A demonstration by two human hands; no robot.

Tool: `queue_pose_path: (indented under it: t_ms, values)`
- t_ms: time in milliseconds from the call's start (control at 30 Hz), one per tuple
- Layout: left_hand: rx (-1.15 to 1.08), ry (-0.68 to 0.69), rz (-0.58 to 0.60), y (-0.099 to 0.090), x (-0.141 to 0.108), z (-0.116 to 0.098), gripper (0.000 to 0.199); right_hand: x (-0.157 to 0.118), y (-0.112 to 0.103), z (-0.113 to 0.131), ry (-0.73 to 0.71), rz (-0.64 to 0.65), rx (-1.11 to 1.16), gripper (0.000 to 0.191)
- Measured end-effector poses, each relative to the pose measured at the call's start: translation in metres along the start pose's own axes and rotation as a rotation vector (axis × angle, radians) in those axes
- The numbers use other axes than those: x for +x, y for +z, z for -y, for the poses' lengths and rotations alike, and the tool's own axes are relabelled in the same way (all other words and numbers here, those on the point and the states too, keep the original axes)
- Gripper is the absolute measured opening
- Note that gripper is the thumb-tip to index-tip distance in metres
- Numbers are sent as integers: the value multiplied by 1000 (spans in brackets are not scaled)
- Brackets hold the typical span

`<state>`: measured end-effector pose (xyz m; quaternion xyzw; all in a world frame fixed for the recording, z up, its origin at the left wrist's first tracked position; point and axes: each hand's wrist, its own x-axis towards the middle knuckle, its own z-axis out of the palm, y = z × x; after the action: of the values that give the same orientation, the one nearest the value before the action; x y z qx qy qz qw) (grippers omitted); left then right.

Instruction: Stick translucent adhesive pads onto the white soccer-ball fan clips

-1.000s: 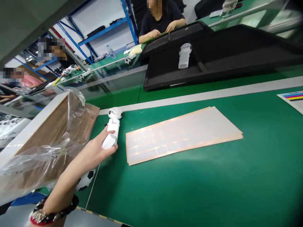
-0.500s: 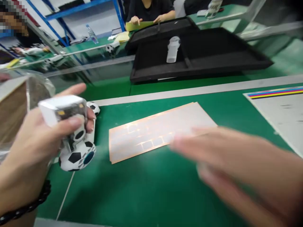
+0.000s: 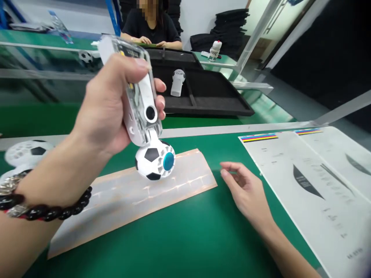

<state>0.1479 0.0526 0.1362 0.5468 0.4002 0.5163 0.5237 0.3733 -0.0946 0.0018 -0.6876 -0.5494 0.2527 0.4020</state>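
Football-patterned device (image 3: pixel 145 112) inside left hand (image 3: pixel 107 100), above sheets (image 3: pixel 179 173).

1. Holds left hand (image 3: pixel 108 100) raised, left of centre, closed in a grip.
2. Lays left thumb (image 3: pixel 130 68) across the near side, pointing right; shows three fingertips (image 3: pixel 160 102) curled round from behind.
3. Stretches left forearm (image 3: pixel 31 241) up from the lower left corner (large and near in view).
4. Hovers right hand (image 3: pixel 245 189) lower, right of centre, empty, loosely curled, thumb tip close to forefinger.
5. Angles right forearm (image 3: pixel 290 247) up and leftward from the bottom edge.
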Motion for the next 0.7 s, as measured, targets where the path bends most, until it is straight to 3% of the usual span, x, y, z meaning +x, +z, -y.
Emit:
queue_pose_path:
  t_ms: [100,233,333,500,600,700]
  values:
    - [-173,1,126,15,5,13,40,1,-9,1,17,68,-85,31]
    - [-219,29,295,27,5,33,50,2,-1,0,21,149,-215,25]
    - [-259,39,401,31,1,50,45,3,4,-1,32,134,-288,22]
    - [-221,88,481,29,-4,72,41,4,6,0,-10,148,-358,20]
    - [-178,80,553,26,-5,73,39,-2,8,-7,-123,84,-425,20]
    - [-151,85,607,25,-7,71,36,-9,10,-14,-352,-26,-550,29]
